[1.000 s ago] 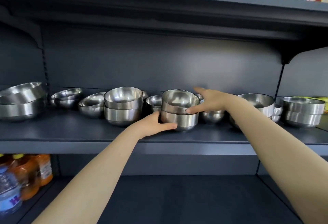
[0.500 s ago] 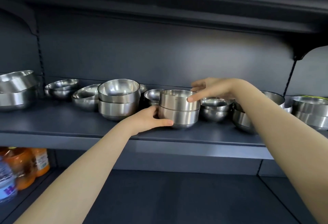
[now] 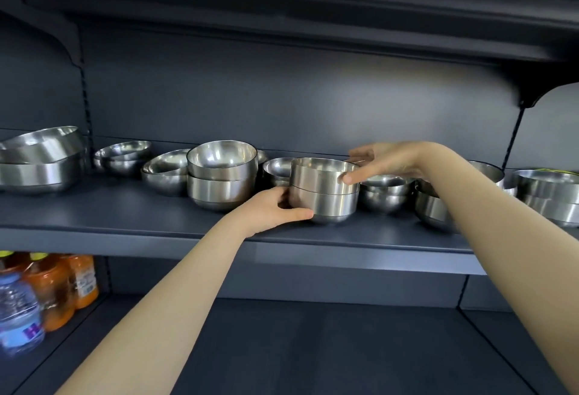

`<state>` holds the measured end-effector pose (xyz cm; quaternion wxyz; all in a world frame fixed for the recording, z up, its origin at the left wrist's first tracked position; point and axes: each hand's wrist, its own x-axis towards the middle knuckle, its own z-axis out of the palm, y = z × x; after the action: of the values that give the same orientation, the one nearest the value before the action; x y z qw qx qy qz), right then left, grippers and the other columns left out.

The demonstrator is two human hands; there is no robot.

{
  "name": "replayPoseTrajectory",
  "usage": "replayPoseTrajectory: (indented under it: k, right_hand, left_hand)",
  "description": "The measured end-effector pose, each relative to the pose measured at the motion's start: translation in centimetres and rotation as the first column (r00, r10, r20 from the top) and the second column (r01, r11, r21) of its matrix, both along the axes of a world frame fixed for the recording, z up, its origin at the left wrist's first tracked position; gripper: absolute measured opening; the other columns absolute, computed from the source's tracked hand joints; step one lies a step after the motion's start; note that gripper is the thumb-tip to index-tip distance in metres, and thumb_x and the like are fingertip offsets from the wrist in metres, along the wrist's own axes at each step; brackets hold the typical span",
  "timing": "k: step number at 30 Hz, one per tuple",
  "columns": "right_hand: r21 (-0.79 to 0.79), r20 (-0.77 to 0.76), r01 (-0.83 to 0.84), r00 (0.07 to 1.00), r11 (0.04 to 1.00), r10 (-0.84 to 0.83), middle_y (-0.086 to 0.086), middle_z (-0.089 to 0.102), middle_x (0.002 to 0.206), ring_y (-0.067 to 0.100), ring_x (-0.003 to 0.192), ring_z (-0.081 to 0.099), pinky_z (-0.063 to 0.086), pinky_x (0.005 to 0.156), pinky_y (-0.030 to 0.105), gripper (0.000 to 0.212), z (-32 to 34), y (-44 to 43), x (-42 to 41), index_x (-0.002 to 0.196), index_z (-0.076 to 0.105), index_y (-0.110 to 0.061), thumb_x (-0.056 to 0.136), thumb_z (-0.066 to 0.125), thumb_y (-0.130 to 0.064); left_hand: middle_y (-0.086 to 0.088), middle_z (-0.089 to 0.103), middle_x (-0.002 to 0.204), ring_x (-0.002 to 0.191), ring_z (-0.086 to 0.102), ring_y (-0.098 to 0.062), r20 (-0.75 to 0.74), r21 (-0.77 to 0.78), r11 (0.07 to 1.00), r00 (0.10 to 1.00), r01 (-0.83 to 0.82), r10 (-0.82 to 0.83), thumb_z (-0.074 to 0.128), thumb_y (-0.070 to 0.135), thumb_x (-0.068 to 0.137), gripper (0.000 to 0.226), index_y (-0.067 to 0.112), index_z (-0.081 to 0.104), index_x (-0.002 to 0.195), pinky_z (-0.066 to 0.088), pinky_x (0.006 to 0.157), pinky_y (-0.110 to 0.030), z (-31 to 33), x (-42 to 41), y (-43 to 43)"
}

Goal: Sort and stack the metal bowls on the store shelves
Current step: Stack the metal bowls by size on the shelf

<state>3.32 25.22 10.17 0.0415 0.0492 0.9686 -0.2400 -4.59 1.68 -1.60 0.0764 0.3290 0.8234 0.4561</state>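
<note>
Dark grey metal shelving fills the view, and its middle shelf (image 3: 156, 216) carries a row of shiny stainless-steel bowls. Near the front edge, about the centre, stands a matching pair of straight-walled, round-bottomed steel bowls, the upper bowl (image 3: 322, 175) nested in the lower bowl (image 3: 326, 206).

The left hand (image 3: 275, 209) grasps the lower bowl, with the thumb low across its front wall and the fingers curled round its left side. The right hand (image 3: 385, 159) pinches the upper bowl at its right rim, thumb on the outer wall and the other fingers reaching over the back edge.

The step in hand looks like seating the upper bowl squarely. To do it well, the left hand should brace the base, since a rounded bottom will likely rock on the flat shelf. The right hand should press down evenly until the two rims run parallel. Polished steel is slippery, so a firm pinch matters more than force.

Space is tight. A wider two-bowl stack (image 3: 219, 175) sits just beside the left hand, and small shallow bowls (image 3: 385, 194) crowd the right side. Any sideways nudge should therefore be slight, and the right hand should probably let go first.
</note>
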Motion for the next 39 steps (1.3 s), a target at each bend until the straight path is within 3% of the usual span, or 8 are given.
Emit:
replayPoseTrajectory:
  k: [5, 8, 10, 14, 24, 30, 34, 39]
  right_hand:
    - [0.061, -0.049, 0.034, 0.998, 0.998, -0.031, -0.007, 0.032, 0.156, 0.011, 0.141, 0.033, 0.025, 0.119, 0.036, 0.148, 0.3, 1.0, 2.4, 0.153, 0.022, -0.016, 0.032, 0.085, -0.072]
    - [0.139, -0.07, 0.083, 0.995, 0.987, -0.074, -0.005, 0.033, 0.156, 0.012, 0.141, 0.033, 0.023, 0.118, 0.031, 0.117, 0.9, 2.1, 4.7, 0.152, 0.027, -0.016, 0.057, 0.082, -0.056]
    - [0.142, -0.105, 0.122, 0.989, 0.982, -0.108, -0.006, 0.034, 0.155, 0.012, 0.142, 0.032, 0.022, 0.117, 0.029, 0.094, 1.1, 3.1, 6.2, 0.151, 0.03, -0.017, 0.074, 0.078, -0.041]
    - [0.162, -0.186, 0.212, 0.966, 0.964, -0.181, -0.008, 0.034, 0.155, 0.014, 0.142, 0.032, 0.026, 0.116, 0.031, 0.088, 1.0, 5.1, 8.9, 0.15, 0.032, -0.022, 0.078, 0.076, -0.043]
    - [0.12, -0.28, 0.321, 0.919, 0.939, -0.279, -0.007, 0.024, 0.159, 0.018, 0.145, 0.025, 0.021, 0.118, 0.034, 0.1, 0.3, 12.1, 13.2, 0.153, 0.023, -0.023, 0.073, 0.077, -0.05]
    - [0.079, -0.239, 0.25, 0.944, 0.965, -0.226, -0.006, 0.023, 0.16, 0.014, 0.145, 0.026, 0.023, 0.118, 0.035, 0.118, 0.3, 16.0, 12.4, 0.155, 0.017, -0.022, 0.06, 0.074, -0.064]
    - [0.057, -0.21, 0.184, 0.963, 0.981, -0.168, -0.006, 0.026, 0.159, 0.012, 0.143, 0.031, 0.026, 0.116, 0.031, 0.112, -0.1, 18.5, 10.8, 0.155, 0.017, -0.021, 0.068, 0.076, -0.059]
    - [-0.04, -0.227, 0.106, 0.967, 0.994, -0.112, -0.005, 0.033, 0.156, 0.011, 0.14, 0.036, 0.03, 0.114, 0.03, 0.111, -0.9, 20.8, 9.9, 0.153, 0.026, -0.018, 0.064, 0.079, -0.056]
  left_hand:
    - [0.015, 0.058, 0.122, 0.113, 0.054, -0.002, -0.181, 0.045, 0.99, 0.973, -0.137, 0.143, 0.074, 0.04, 0.081, 0.052, 0.023, 0.058, 0.128, 0.04, 0.09, -0.019, -1.1, 4.3, -1.9]
    - [0.015, 0.061, 0.12, 0.108, 0.055, 0.0, -0.269, 0.052, 0.992, 0.955, -0.116, 0.126, 0.069, 0.038, 0.086, 0.036, 0.025, 0.062, 0.119, 0.04, 0.083, -0.015, -1.8, 6.6, -1.9]
    - [0.016, 0.061, 0.121, 0.11, 0.055, 0.0, -0.31, 0.026, 0.998, 0.949, -0.049, 0.055, 0.065, 0.04, 0.088, 0.036, 0.026, 0.061, 0.122, 0.041, 0.088, -0.017, -1.7, 7.9, -1.1]
    - [0.014, 0.057, 0.132, 0.119, 0.052, -0.003, -0.342, -0.034, 0.997, 0.937, 0.072, -0.079, 0.061, 0.046, 0.09, 0.05, 0.025, 0.053, 0.134, 0.04, 0.097, -0.022, -1.1, 9.5, 2.5]
    - [0.0, 0.033, 0.155, 0.137, 0.039, -0.016, -0.132, -0.08, 0.981, 0.973, 0.18, -0.189, 0.063, 0.054, 0.085, 0.085, 0.014, 0.026, 0.152, 0.037, 0.108, -0.033, 0.3, 10.8, 15.4]
    - [0.004, 0.055, 0.131, 0.113, 0.054, -0.015, -0.036, 0.036, 0.997, 0.997, 0.069, -0.068, 0.071, 0.051, 0.079, 0.069, 0.014, 0.046, 0.132, 0.045, 0.09, -0.028, 0.7, 10.6, 21.3]
    - [0.0, 0.052, 0.134, 0.119, 0.052, -0.021, -0.014, 0.098, 0.991, 0.996, -0.087, 0.089, 0.073, 0.049, 0.079, 0.074, 0.009, 0.042, 0.133, 0.04, 0.085, -0.026, 0.6, 10.4, 23.6]
    - [0.004, 0.057, 0.128, 0.113, 0.056, -0.016, 0.001, 0.159, 0.976, 0.989, -0.148, 0.15, 0.078, 0.048, 0.074, 0.069, 0.016, 0.049, 0.128, 0.044, 0.085, -0.025, 0.1, 10.1, 24.7]
